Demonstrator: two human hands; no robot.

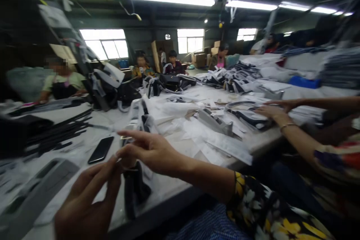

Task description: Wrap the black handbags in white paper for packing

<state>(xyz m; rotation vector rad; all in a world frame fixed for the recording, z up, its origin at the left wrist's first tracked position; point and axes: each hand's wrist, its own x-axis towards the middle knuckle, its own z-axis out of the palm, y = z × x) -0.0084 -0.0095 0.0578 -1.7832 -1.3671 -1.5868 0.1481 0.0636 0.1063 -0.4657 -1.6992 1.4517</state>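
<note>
My left hand (pixel 88 198) is raised at the lower left, its thumb and fingers pinched together. My right hand (pixel 153 152) reaches in from the right, and its fingertips meet those of the left. Anything between the fingertips is too small and blurred to make out. Just below and behind them, a black strap-like piece (pixel 136 187) with white wrapping lies along the table near its front edge. A black phone (pixel 100 150) lies flat beyond my left hand. A grey tape dispenser (pixel 42 191) stands at the left.
Black strips (pixel 62 129) lie at the left. A second grey dispenser (pixel 215 122) stands among white sheets (pixel 191 135). On the right, a co-worker's hands (pixel 274 110) rest on a dark piece with white edging. Dark bags (pixel 171 81) are heaped farther back, where other people sit.
</note>
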